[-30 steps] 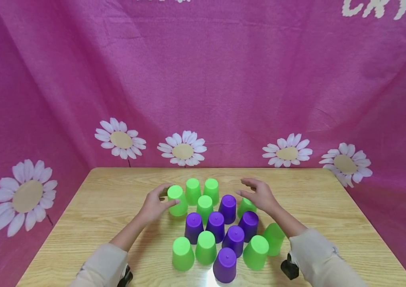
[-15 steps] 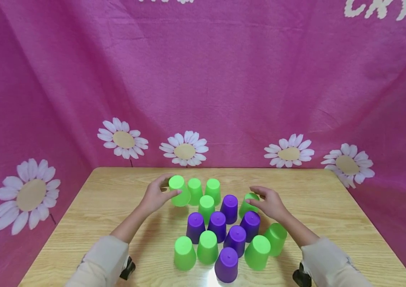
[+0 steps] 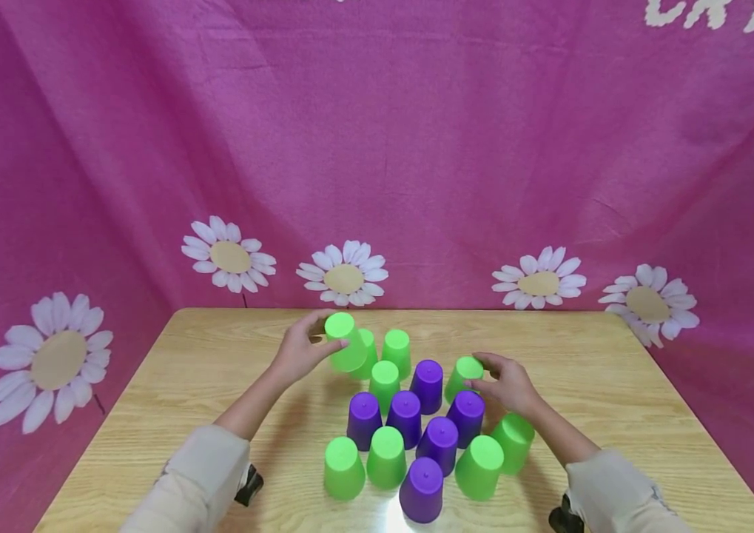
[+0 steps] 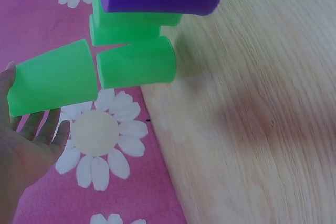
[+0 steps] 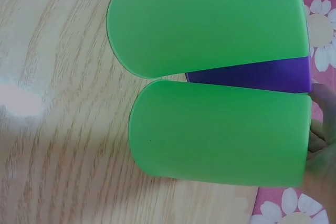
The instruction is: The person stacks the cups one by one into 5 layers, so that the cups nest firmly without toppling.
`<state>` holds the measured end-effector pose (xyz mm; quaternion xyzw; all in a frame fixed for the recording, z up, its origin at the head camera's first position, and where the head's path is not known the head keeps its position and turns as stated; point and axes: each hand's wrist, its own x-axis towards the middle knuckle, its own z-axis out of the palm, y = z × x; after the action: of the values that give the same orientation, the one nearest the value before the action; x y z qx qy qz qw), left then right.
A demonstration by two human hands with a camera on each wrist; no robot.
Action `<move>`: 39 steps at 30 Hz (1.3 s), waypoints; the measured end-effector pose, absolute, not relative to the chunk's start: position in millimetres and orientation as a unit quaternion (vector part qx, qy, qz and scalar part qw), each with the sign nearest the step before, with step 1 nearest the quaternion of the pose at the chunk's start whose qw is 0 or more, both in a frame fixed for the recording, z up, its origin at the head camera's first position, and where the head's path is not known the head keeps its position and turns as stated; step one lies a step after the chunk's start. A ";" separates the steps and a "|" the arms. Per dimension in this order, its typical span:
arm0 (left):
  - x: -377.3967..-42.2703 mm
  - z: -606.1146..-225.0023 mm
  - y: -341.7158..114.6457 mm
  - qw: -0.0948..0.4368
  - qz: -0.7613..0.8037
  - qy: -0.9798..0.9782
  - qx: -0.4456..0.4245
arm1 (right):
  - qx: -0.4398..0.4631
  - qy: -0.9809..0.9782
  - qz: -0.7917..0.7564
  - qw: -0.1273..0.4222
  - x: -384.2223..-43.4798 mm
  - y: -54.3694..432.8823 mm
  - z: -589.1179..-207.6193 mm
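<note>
I saw both forearms [image 3: 262, 396] angled inward; left hand [image 3: 302, 348] raised, thumb [image 4: 6, 80] and fingers [image 4: 50, 125] gripping; right hand [image 3: 510, 385] lower, bent, its grip unclear on my feed.

In the right wrist view, two green cups lie sideways across the frame, wide rims toward the left: an upper green cup [image 5: 210, 24] cut off by the top edge, and a lower green cup [image 5: 226, 135]. Their rims nearly meet; whether they touch cannot be told. A purple cup [image 5: 262, 74] shows in the gap, partly hidden behind both. At the right edge, the right hand [image 5: 321, 148] is partly visible beyond the lower cup's narrow end. Wood-grained tabletop [image 5: 63, 166] fills the left, with a bright glare there. Pink cloth [image 5: 316, 109] bears white flowers [image 5: 320, 30].
</note>
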<state>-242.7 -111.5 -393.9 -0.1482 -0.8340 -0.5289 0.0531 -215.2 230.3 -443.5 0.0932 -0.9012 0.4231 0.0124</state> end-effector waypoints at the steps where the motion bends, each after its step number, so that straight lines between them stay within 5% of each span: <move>1: -242.2 -393.1 -110.0 0.051 -0.531 -0.833 -0.147 | 0.094 -0.902 0.422 0.013 -215.4 230.6 -444.3; 33: -252.3 -382.9 -50.5 0.066 -0.576 -0.788 -0.206 | 0.074 -0.905 0.420 0.003 -214.7 230.6 -444.8; 39: -255.7 -378.1 -35.7 0.037 -0.567 -0.795 -0.211 | 0.081 -0.903 0.422 0.010 -215.4 231.0 -446.0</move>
<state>-255.7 -35.7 -378.1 -0.2106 -0.7954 -0.5672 0.0366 -215.4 231.0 -446.0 0.0806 -0.9029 0.4220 0.0100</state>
